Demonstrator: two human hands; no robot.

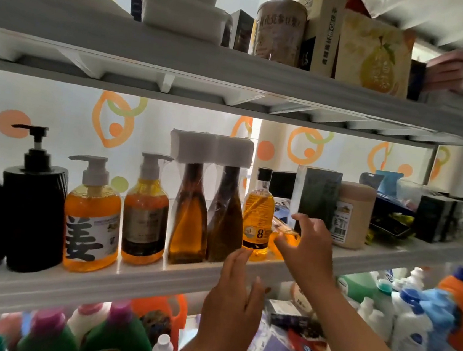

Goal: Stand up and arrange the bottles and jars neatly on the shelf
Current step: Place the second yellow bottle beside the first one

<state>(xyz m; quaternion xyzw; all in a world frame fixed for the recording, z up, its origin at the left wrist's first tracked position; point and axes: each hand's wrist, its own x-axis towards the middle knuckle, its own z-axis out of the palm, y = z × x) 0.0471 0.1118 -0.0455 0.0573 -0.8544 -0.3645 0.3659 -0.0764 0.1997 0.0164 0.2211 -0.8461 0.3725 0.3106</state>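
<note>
One small clear bottle of amber liquid (283, 233), tilted on the white plastic shelf (126, 281) just right of the black-capped bottle of yellow liquid (258, 216), is gripped by the right hand (307, 250); the left hand (232, 299) is held spread below that black-capped bottle.

Dark green cardboard box (316, 196): upright, just behind the right fingers (310, 223).
Yellow pear-printed paper packet (375, 54): high above those fingers.
White rectangular blocks (182, 14): up and well left of them.
Black cardboard boxes (433, 218): well right of them.
</note>
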